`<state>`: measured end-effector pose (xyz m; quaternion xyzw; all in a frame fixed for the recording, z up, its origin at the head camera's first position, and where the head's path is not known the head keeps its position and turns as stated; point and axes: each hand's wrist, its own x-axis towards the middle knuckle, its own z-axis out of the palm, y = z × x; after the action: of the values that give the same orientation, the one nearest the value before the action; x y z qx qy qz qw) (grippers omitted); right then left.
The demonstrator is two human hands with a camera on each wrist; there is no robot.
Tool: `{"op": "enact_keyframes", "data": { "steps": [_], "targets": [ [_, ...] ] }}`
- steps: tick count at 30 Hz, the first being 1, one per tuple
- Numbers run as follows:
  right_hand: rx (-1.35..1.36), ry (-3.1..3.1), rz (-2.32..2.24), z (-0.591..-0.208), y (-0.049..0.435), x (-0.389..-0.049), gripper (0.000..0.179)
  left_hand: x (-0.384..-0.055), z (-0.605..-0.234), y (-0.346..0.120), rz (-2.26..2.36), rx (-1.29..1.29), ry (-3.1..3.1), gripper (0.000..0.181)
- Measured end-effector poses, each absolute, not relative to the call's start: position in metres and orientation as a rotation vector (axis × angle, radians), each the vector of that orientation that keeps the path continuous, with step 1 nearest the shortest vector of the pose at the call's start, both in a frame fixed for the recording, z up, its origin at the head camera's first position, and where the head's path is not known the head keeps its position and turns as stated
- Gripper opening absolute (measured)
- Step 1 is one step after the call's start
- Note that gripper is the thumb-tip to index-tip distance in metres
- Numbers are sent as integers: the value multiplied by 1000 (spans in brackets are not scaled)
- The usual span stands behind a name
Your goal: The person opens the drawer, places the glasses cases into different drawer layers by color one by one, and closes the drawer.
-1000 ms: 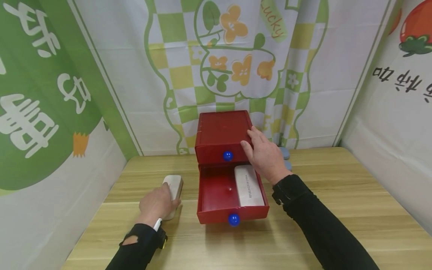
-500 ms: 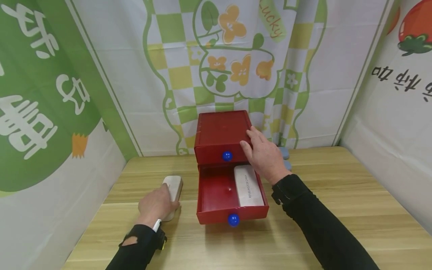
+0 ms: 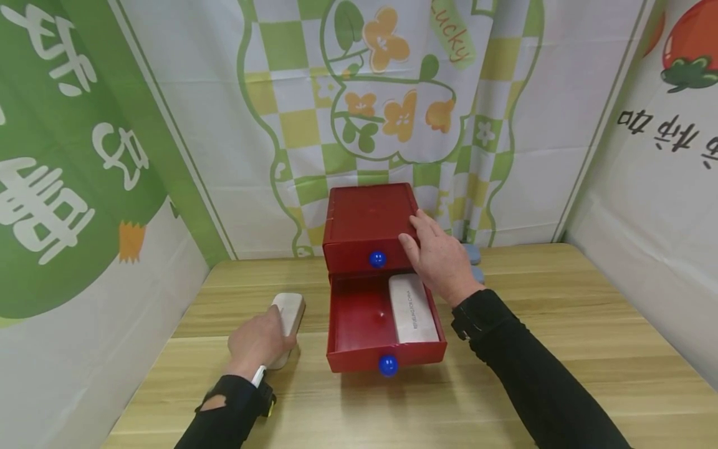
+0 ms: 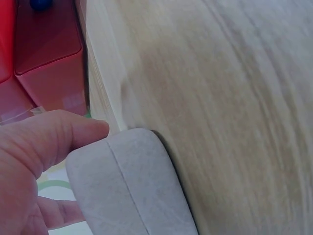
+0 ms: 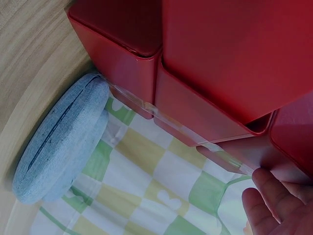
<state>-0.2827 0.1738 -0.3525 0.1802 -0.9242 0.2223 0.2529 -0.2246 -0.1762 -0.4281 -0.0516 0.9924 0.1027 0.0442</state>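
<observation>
Pale case [image 3: 289, 307], left of the red drawer unit [image 3: 370, 215]: my left hand [image 3: 258, 342] is pinching its sides; an even grip should suit its smooth-looking shell. Unit: my right hand [image 3: 443, 262] is resting straightish fingers against its side, ideally bracing lightly. Lower drawer [image 3: 359, 360]: standing open, holding one lettered white case [image 3: 414, 308] along its right wall.

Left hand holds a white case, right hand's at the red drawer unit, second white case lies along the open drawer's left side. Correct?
Wrong side: the head view shows the second white case along the right side of the open drawer. Left hand holding the first white case and right hand at the red drawer unit are correct.
</observation>
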Motion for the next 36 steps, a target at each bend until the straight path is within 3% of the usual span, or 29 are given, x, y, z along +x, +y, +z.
{"op": "enact_keyframes", "data": {
  "steps": [20,29,36],
  "targets": [
    [487,-2510,595,-352,174,-283,63,-221,-427,-181,389,-112,3056,63],
    [493,-2510,607,-353,174,-283,64,-212,-415,-176,414,-83,3071,88],
    [491,-2512,602,-353,175,-283,63,-202,-398,-173,470,-10,3108,89]
  ]
}}
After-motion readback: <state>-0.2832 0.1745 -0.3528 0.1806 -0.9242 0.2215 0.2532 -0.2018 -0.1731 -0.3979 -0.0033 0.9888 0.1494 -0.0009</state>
